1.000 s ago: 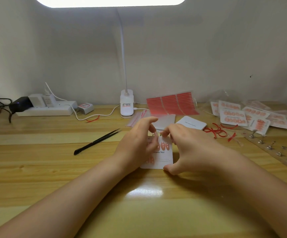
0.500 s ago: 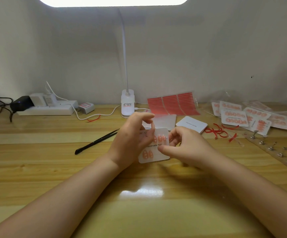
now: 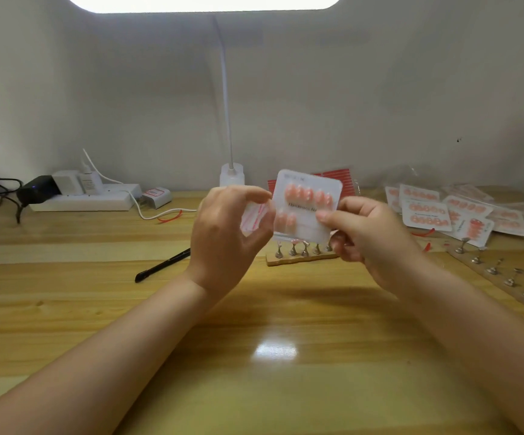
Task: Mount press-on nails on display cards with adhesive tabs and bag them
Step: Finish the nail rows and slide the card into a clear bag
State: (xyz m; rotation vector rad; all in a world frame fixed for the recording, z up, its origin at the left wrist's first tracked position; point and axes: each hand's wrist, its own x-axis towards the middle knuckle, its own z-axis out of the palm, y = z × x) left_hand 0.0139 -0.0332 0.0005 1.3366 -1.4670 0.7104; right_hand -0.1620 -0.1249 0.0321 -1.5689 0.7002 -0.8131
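Fingers of the right hand pinch the card upright above the table; the left hand grips a blurred bag beside it.

We see a wooden table set against a pale wall. At its back edge stands a white desk lamp, its thin neck rising to a bright lit head at the top. Far left, a white power strip lies along the wall with a black adapter and white chargers plugged in; a white cable trails from it across the wood.
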